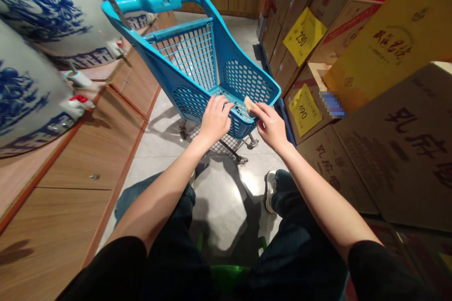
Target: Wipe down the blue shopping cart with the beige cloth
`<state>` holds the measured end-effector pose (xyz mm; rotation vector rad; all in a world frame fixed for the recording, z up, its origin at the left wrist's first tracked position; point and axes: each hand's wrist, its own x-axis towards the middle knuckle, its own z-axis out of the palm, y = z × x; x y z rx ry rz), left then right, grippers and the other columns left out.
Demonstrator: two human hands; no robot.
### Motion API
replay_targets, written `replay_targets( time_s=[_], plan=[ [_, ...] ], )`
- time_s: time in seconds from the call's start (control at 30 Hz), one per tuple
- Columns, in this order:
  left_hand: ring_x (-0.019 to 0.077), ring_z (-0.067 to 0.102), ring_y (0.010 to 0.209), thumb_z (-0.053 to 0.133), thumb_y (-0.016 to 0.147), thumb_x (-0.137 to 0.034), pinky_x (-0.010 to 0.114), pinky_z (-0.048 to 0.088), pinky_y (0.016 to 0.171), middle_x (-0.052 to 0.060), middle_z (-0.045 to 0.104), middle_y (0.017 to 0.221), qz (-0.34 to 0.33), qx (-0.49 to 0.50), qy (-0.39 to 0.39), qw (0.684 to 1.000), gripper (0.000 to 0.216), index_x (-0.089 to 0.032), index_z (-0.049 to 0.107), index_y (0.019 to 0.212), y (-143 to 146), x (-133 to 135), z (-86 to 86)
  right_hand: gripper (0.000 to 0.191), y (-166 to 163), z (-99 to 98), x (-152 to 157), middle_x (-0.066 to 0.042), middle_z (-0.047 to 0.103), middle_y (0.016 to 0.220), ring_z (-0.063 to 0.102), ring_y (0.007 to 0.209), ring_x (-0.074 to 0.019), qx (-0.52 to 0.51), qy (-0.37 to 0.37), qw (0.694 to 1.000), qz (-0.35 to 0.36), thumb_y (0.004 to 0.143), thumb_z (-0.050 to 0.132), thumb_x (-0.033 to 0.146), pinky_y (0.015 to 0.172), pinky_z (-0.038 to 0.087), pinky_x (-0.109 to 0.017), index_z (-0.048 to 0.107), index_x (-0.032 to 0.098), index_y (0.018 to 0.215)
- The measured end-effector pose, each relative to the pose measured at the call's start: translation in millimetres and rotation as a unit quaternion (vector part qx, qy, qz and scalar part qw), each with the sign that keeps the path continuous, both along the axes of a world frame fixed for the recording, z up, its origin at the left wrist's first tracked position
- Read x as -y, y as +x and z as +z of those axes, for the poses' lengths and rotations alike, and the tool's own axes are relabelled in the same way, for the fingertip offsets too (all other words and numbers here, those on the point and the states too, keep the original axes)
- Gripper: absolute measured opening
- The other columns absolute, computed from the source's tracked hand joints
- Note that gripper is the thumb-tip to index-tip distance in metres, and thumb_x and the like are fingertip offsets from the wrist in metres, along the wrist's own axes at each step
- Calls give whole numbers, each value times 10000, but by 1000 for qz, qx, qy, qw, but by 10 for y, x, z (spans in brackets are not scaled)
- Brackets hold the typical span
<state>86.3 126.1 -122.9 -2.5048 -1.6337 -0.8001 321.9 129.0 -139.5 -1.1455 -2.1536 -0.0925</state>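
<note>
A blue plastic shopping cart (183,75) stands in front of me, with its narrow low end toward me and the handle at the far side. My left hand (214,120) lies on the cart's near left corner, its fingers bent over the rim and the thumb on the outer side. Between the fingers of my right hand (271,124) is a small folded beige cloth or pad (250,104), held at the near right corner of the rim. Its exact kind is hard to make out, and part of it is hidden by the fingers.
Large blue-and-white porcelain jars (52,9) stand on a wooden cabinet (74,160) to the left. Stacked cardboard boxes (399,150) with yellow price signs (304,36) line the right side. Under me is part of a green seat (229,275). The floor (215,197) is grey tile.
</note>
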Motion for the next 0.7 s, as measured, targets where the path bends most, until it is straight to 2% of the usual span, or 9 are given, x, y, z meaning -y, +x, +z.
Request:
replay_targets(
  time_s=[0.13,0.27,0.37,0.57,0.63,0.7],
  plan=[
    [354,510,1544,494,940,-121,638,310,1375,201,673,1438,1,-3,-1,1000,482,-120,693,1379,-3,1,8,583,-35,47,73,-79,743,1446,693,1363,-246,36,-6,998,47,886,494,19,1140,613,-415,739,268,1353],
    [354,520,1535,498,933,-117,641,316,1372,197,676,1436,2,-1,-1,1000,482,-132,695,1373,4,-1,4,576,93,48,-42,-94,736,1461,707,1352,-255,18,-12,1000,-5,905,493,42,1088,642,-402,727,249,1389],
    [352,525,1528,502,928,-116,641,321,1369,194,678,1429,1,4,0,1000,481,-140,699,1366,9,-2,-9,572,92,15,-68,-83,746,1445,700,1364,-259,5,-2,999,-33,891,491,39,1112,636,-424,744,253,1357],
    [353,511,1542,493,929,-128,647,315,1368,192,675,1430,0,4,1,1000,473,-141,694,1357,-7,-8,-11,590,-69,49,105,-90,736,1454,681,1386,-251,39,-9,998,50,885,490,12,1165,600,-419,736,257,1362],
    [353,512,1540,495,930,-128,642,310,1372,190,671,1433,1,1,-2,1000,473,-140,692,1360,-7,-8,-4,602,-35,74,84,-94,736,1455,693,1367,-249,38,-14,998,50,890,488,14,1133,616,-400,725,252,1390],
    [354,509,1540,502,926,-123,639,309,1374,192,665,1440,0,0,-3,1000,482,-138,690,1370,-3,-5,0,603,27,80,22,-96,735,1457,702,1352,-255,21,-21,999,19,894,486,27,1108,629,-403,721,250,1402]
  ],
)
